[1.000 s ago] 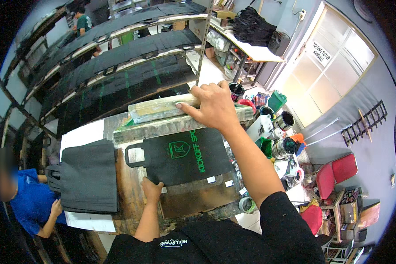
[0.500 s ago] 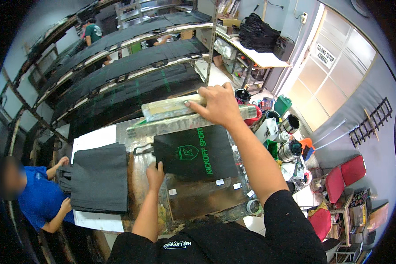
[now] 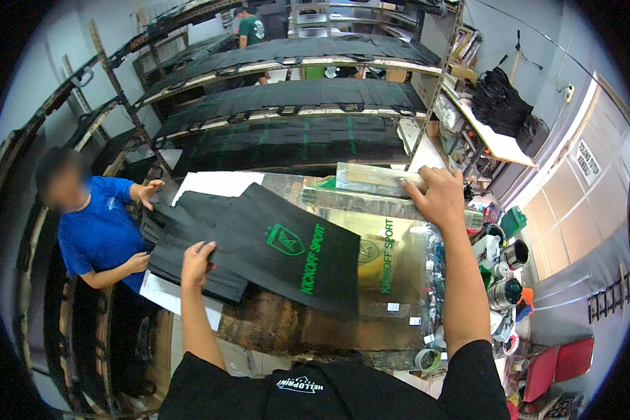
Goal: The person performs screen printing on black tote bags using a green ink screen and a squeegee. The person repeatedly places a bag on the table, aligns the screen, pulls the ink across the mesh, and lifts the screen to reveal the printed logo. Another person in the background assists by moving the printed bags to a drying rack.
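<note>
A black fabric bag (image 3: 259, 238) with a green printed crest and lettering lies slantwise across the table, its left part over a stack of black bags (image 3: 224, 288). My left hand (image 3: 199, 263) is closed at the bag's near edge, fingers curled on the fabric. My right hand (image 3: 437, 196) grips a squeegee (image 3: 374, 178) with a pale wooden handle, along the raised edge of a screen frame (image 3: 364, 204). Whether its fingers also hold the frame is hidden. Right of the bag, the brownish printing board (image 3: 399, 262) shows the same green print.
At the left, a co-worker in a blue shirt (image 3: 101, 227) has both hands by the stack. Drying racks (image 3: 294, 108) with black bags stand behind the table. Ink cans and bottles (image 3: 504, 290) crowd its right side. A red chair (image 3: 556, 367) stands at lower right.
The printed bag has moved left off the board and partly onto the stack, with my left hand at its edge. My right hand still holds the squeegee. The view has turned left.
</note>
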{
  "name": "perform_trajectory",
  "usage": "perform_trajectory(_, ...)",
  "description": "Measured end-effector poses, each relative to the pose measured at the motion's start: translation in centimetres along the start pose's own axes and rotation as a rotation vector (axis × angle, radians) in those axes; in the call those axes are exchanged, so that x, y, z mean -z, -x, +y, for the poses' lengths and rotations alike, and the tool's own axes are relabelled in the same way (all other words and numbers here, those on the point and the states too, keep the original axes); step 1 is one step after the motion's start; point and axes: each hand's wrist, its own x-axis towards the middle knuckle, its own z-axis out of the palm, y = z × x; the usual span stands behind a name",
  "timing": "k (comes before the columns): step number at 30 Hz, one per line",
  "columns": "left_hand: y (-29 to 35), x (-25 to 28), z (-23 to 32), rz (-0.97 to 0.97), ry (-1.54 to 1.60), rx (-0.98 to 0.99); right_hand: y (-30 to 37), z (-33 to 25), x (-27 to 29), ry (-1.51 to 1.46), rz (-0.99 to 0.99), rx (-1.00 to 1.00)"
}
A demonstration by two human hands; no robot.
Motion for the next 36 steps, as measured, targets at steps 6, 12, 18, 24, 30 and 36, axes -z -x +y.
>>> perform_trajectory(6,-4.1,13.1,-9.4,0.237,0.066,0.129,0.1,0.1,0.1,0.025,-0.016,-0.012)
perform_trajectory(12,-2.6,19.0,-16.2,1.290,-0.792,-0.327,-0.2,-1.1,-0.2,-0.031,-0.046,-0.006)
perform_trajectory(18,10.2,-8.3,-10.6,0.281,-0.465,-0.780,0.1,-0.5,0.1,0.024,-0.027,0.001)
perform_trajectory(24,15.4,-18.5,-24.0,-0.464,-0.669,-0.359,-0.2,-0.2,0.2,0.007,-0.039,0.022)
perform_trajectory(30,15.8,-18.4,-22.4,-0.597,-0.743,-0.318,0.0,0.1,-0.1,-0.019,0.026,0.019)
perform_trajectory(36,11.1,-17.3,-18.8,-0.388,-0.670,-0.276,0.3,0.3,-0.1,-0.045,0.018,-0.004)
